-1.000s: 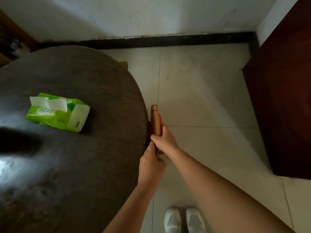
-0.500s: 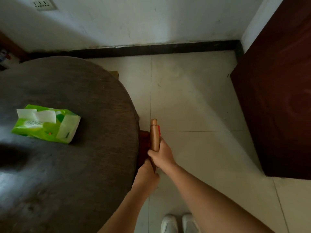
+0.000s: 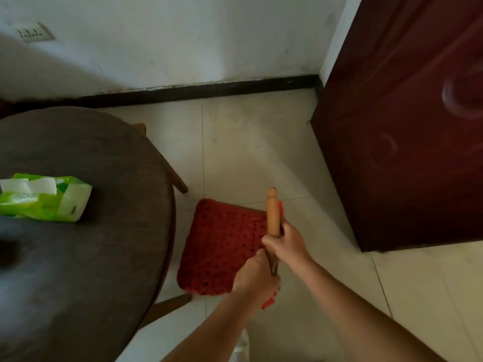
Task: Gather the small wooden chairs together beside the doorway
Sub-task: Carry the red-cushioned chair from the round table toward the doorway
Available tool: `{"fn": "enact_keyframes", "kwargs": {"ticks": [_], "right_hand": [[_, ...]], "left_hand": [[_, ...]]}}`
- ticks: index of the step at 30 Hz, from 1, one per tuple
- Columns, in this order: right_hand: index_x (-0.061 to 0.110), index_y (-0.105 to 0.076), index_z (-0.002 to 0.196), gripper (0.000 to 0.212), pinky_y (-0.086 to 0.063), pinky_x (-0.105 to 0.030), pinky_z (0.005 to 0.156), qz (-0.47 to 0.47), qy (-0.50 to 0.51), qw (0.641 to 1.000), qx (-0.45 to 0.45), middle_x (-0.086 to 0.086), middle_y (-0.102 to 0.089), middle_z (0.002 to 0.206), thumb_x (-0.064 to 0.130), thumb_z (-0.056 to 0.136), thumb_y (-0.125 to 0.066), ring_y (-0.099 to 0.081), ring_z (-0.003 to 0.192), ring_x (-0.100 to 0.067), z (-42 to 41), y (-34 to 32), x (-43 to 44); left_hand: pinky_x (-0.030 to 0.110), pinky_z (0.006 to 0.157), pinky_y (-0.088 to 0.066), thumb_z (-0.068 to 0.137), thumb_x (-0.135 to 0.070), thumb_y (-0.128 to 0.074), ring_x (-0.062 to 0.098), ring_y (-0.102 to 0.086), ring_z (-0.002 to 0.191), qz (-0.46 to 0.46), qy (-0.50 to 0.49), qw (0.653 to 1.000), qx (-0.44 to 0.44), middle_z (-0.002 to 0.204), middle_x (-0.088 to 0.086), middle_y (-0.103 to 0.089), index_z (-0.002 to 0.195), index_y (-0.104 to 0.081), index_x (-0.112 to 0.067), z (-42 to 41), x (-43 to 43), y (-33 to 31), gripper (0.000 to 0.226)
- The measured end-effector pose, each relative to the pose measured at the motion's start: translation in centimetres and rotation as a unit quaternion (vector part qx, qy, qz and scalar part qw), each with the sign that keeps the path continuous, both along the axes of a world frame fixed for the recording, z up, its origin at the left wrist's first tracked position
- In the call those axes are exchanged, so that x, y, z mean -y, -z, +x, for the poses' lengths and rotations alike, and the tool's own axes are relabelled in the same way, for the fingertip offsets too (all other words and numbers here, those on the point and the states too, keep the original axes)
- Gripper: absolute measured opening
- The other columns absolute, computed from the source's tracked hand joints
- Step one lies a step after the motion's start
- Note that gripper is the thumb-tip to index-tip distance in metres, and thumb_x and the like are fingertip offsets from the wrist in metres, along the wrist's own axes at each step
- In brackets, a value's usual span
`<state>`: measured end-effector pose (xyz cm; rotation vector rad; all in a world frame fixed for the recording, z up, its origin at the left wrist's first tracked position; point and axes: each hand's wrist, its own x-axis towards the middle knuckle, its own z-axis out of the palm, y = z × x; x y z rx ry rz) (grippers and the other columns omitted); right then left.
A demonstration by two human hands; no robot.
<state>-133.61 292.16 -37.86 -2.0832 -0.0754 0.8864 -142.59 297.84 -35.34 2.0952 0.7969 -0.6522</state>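
While clear of the table (image 3: 109, 257) edge, both hands (image 3: 271, 259) on the chair (image 3: 273, 215), open floor (image 3: 256, 158) ahead.

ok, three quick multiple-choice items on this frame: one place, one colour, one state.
1. Where is the tissue pack?
A. on the round table
B. on the floor
C. on the chair

2. What colour is the chair cushion?
A. blue
B. red
C. white

3. How is the chair's top rail held?
A. left hand only
B. untouched
C. both hands

Key:
1 A, it lies on the dark tabletop.
2 B, the knitted seat pad is red.
3 C, the left hand and right hand both have a grip on it.
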Motion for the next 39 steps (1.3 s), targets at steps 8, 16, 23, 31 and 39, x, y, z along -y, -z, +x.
{"fn": "enact_keyframes", "kwargs": {"ticks": [8, 16, 23, 31, 39], "right_hand": [[0.016, -0.06, 0.104, 0.033, -0.053, -0.053, 0.083, 0.029, 0.071, 0.997, -0.015, -0.014, -0.067, 0.095, 0.003, 0.075, -0.067, -0.064, 0.09, -0.033, 4.1, -1.3, 16.8], [0.011, -0.058, 0.119, 0.043, -0.054, -0.045, 0.081, 0.052, 0.097, 0.993, -0.038, -0.012, -0.068, 0.1, -0.001, 0.078, -0.064, -0.065, 0.095, -0.03, 7.9, 0.1, 31.1], [0.017, -0.063, 0.1, 0.027, -0.05, -0.027, 0.059, 0.042, 0.123, 0.99, -0.053, -0.001, -0.068, 0.083, 0.0, 0.08, -0.063, -0.066, 0.076, -0.015, 9.0, 1.5, 39.7], [0.011, -0.041, 0.12, 0.04, -0.046, -0.034, 0.073, 0.006, 0.119, 0.99, -0.079, -0.004, -0.054, 0.098, 0.011, 0.086, -0.061, -0.055, 0.092, -0.021, 10.0, 1.9, 43.3], [0.021, -0.028, 0.133, 0.063, -0.043, -0.052, 0.099, -0.002, 0.191, 0.972, -0.136, -0.007, -0.049, 0.118, 0.032, 0.083, -0.065, -0.049, 0.113, -0.03, 9.7, 1.6, 44.0]], "left_hand": [[0.038, 0.083, -0.055, 0.083, -0.013, -0.056, 0.031, -0.067, 0.1, -0.042, 0.061, 0.997, 0.006, 0.111, 0.014, -0.067, 0.12, -0.045, -0.006, 4.9, 15.4, -0.2, 0.039], [0.037, 0.09, -0.05, 0.088, -0.014, -0.054, 0.032, -0.06, 0.112, 0.006, 0.117, 0.993, 0.02, 0.123, 0.017, -0.06, 0.132, -0.035, 0.0, 8.8, 29.8, 0.9, 0.05], [0.038, 0.09, -0.052, 0.089, -0.013, -0.054, 0.031, -0.06, 0.113, -0.007, 0.155, 0.988, 0.008, 0.127, 0.02, -0.056, 0.137, -0.03, 0.004, 10.5, 38.0, 2.5, 0.056], [0.032, 0.092, -0.049, 0.077, -0.026, -0.069, 0.02, -0.056, 0.115, -0.215, -0.042, 0.976, -0.003, 0.127, 0.004, -0.056, 0.132, -0.044, -0.015, 11.0, 41.5, 5.3, 0.062], [0.039, 0.096, -0.048, 0.075, -0.03, -0.06, 0.018, -0.056, 0.11, -0.258, -0.041, 0.965, -0.018, 0.12, 0.001, -0.059, 0.129, -0.048, -0.019, 10.8, 42.7, 5.3, 0.056]]}}
